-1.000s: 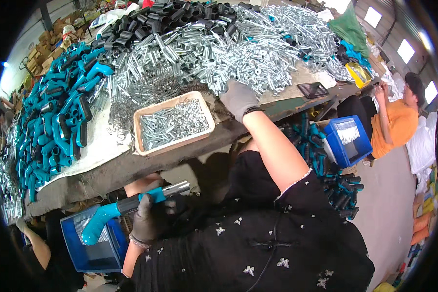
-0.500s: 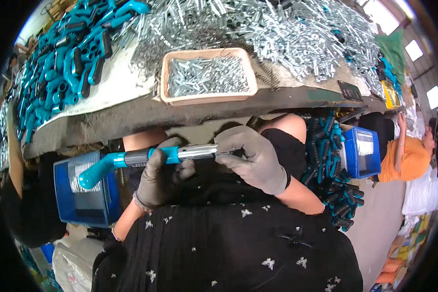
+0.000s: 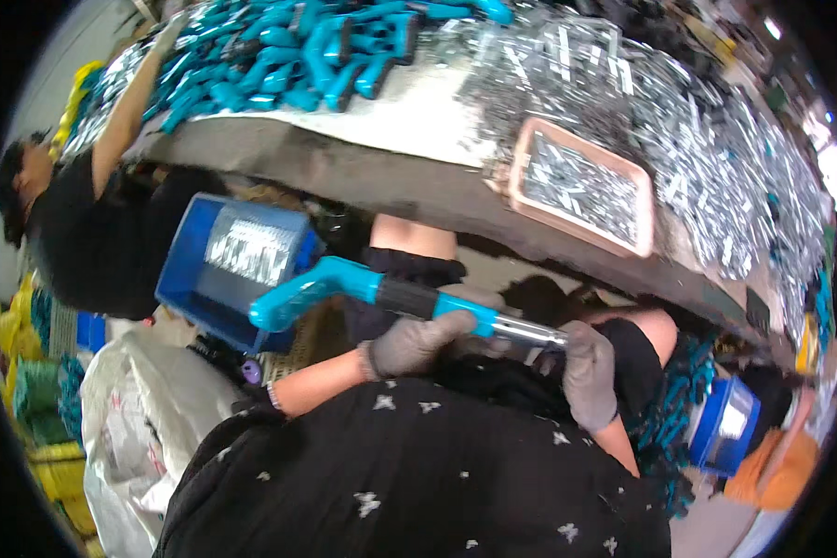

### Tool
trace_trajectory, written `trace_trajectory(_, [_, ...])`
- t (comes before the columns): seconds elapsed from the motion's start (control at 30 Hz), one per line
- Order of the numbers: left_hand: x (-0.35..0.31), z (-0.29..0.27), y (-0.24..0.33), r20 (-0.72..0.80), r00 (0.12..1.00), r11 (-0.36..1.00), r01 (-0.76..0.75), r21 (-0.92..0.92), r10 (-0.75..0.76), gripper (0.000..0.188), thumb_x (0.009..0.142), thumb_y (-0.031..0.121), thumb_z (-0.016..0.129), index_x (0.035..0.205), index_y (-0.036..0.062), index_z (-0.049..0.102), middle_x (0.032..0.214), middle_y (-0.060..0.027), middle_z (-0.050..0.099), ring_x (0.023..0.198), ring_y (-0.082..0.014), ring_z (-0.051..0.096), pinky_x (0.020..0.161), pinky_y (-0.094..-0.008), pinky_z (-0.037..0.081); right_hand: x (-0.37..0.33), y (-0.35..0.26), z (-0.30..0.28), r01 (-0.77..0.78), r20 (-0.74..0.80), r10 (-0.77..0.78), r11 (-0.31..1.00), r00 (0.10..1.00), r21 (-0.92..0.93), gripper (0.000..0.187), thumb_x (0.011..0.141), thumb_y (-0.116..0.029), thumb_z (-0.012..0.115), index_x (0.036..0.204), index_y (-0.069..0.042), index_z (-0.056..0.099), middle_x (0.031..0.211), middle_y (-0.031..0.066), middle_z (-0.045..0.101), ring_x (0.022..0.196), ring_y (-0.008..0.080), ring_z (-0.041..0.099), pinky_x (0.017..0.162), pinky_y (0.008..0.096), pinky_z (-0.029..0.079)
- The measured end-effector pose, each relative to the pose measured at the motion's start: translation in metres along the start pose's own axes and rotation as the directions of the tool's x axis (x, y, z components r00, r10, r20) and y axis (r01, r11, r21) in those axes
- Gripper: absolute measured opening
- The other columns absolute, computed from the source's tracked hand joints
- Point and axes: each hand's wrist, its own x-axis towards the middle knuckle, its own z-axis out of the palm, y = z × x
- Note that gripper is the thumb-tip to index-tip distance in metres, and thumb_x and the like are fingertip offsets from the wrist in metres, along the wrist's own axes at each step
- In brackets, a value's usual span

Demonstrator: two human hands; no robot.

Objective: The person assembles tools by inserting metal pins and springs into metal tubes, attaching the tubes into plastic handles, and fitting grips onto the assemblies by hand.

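In my lap I hold a long tool [image 3: 344, 284] with a bent blue handle, a black grip band and a shiny metal barrel. My left hand [image 3: 418, 339], in a grey glove, grips it from below at the blue part just past the black band. My right hand [image 3: 588, 370], also gloved in grey, is closed around the end of the metal barrel. The tool lies roughly level, handle pointing to the left, just below the table's edge [image 3: 409, 191].
A shallow tray [image 3: 634, 191] of small metal parts sits at the table's edge. Behind it lie heaps of metal parts [image 3: 716, 139] and several blue handles [image 3: 298, 56]. A blue bin [image 3: 242, 256] stands at the left, another [image 3: 725, 423] at the right. A person in black [image 3: 74, 223] works at the left.
My right hand came off the table's metal parts and closed on the tool's barrel end. The view has swung left and tilted; the tool stays in my left hand.
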Motion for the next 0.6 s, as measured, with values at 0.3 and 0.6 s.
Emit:
trace_trajectory(0.3, [0.002,-0.013,-0.008,0.012,0.999,0.997,-0.034,-0.063,0.035,0.051,0.097,0.037,0.066,0.135,0.0054,0.053,0.129,-0.0159,0.062,0.11,-0.0269,0.064,0.097,-0.0456,0.054,0.005,-0.017,0.022,0.063,-0.208,-0.07,0.997,0.976,-0.038,0.05,0.098,-0.041,0.065,0.123,0.002,0.055,0.087,0.0068,0.061,0.073,0.0132,0.061,0.068,0.0267,0.05])
trace_trajectory(0.6, [0.004,-0.005,-0.009,-0.011,1.0,0.995,-0.003,-0.096,0.002,0.051,0.095,0.037,0.067,0.133,0.0051,0.054,0.128,-0.0165,0.062,0.107,-0.0281,0.065,0.094,-0.0471,0.055,0.0,-0.007,0.008,0.166,-0.126,-0.224,0.917,0.966,-0.362,0.029,0.102,-0.025,0.056,0.095,0.002,0.062,0.081,0.01,0.065,0.07,0.0185,0.061,0.107,0.0442,0.04])
